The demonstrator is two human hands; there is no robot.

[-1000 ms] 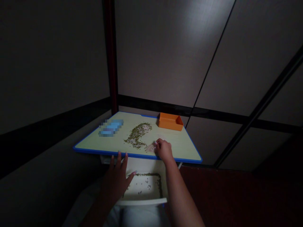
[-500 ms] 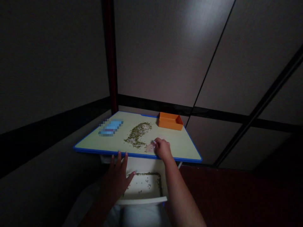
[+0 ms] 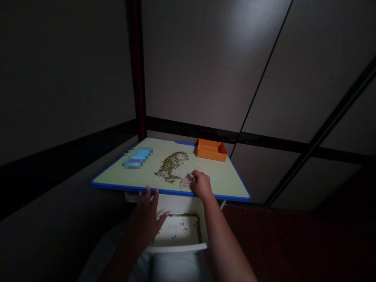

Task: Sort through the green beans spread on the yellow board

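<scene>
My left hand (image 3: 148, 219) lies open, fingers spread, with its fingertips at the blue front edge of the table (image 3: 226, 184) and its palm over the left side of a pulled-out white drawer (image 3: 176, 247). Above the front right of the tabletop, my right hand (image 3: 201, 184) is closed, thumb and fingers drawn together at the surface. What they hold, if anything, is too small to make out. A pinkish patch (image 3: 185, 181) shows on the tabletop beside those fingertips. Left of it, small greenish-brown grains (image 3: 169, 166) are spread in a curved heap.
An orange open box (image 3: 210, 154) stands at the table's back right corner. A blurred-out blue flat object (image 3: 138, 158) lies on the left. Loose grains (image 3: 183, 225) are scattered inside the drawer and along its inner edges. Dark panelled walls (image 3: 194, 78) rise behind the table.
My right hand has shifted very slightly left and away from me, its fingers still closed. My left hand, the grain heap and the orange box look the same.
</scene>
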